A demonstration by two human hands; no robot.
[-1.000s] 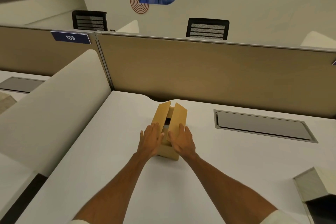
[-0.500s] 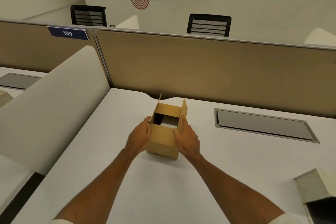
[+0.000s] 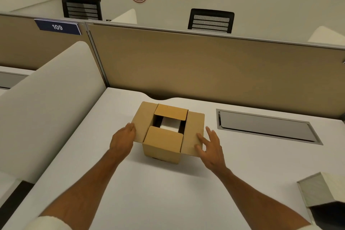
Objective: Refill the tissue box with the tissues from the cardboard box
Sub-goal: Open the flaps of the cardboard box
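Observation:
A small brown cardboard box (image 3: 161, 150) stands on the white desk (image 3: 149, 192), its two side flaps folded out flat and its near and far flaps half down. White tissues (image 3: 170, 123) show through the gap in the top. My left hand (image 3: 122, 138) rests with its fingertips against the outer edge of the left flap. My right hand (image 3: 210, 146) lies with spread fingers on the right flap, pressing it outward. A pale, open tissue box (image 3: 321, 192) sits at the lower right edge, partly cut off.
A tan partition (image 3: 205, 73) closes the desk's far side. A grey cable-tray lid (image 3: 265, 127) is set into the desk right of the cardboard box. A curved white divider (image 3: 46, 102) rises on the left. Two black chairs stand beyond the partition.
The side flaps stood upright a second ago with both hands between them; now they are spread flat outward, my hands have moved apart with them, and the tissues inside show.

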